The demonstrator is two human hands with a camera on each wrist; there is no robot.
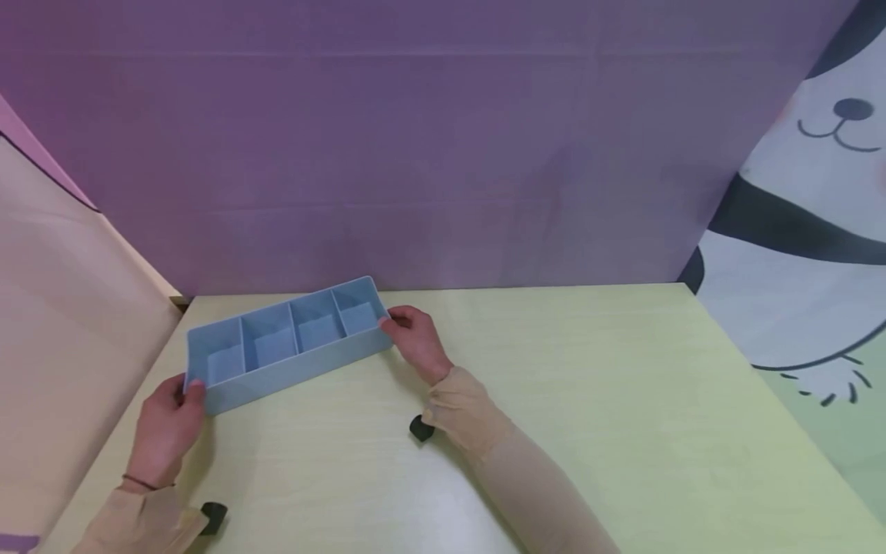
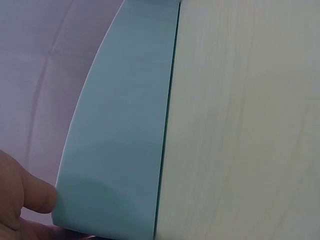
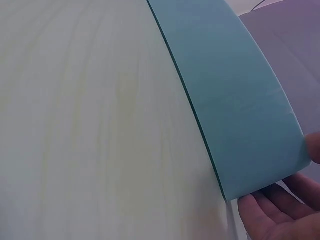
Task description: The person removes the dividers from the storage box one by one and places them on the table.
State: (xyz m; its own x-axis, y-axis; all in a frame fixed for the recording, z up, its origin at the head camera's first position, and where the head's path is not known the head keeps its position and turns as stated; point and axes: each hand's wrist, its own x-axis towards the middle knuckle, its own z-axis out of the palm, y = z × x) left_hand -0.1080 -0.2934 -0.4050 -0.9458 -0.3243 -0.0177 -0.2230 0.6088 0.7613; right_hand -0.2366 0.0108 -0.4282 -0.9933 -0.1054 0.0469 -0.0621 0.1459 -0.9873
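A blue divided organizer tray (image 1: 298, 367) with several compartments in a row sits at the back left of the table, angled so that its right end is farther back. No objects show inside its compartments. My left hand (image 1: 168, 423) grips the near left end, thumb on the rim. At the other end, my right hand (image 1: 418, 341) pinches the corner between thumb and fingers. In the left wrist view, the tray's long side (image 2: 117, 125) fills the middle, with the left thumb at its end. Right fingers (image 3: 270, 212) curl against the tray's end in the right wrist view.
The pale wooden table (image 1: 588, 400) stretches to the right and front. Behind it hangs a purple cloth wall (image 1: 443, 154). A cream panel (image 1: 69, 323) borders the left, and a panda-print sheet (image 1: 810, 300) the right. Black wrist pieces (image 1: 214, 518) stick out from the sleeves.
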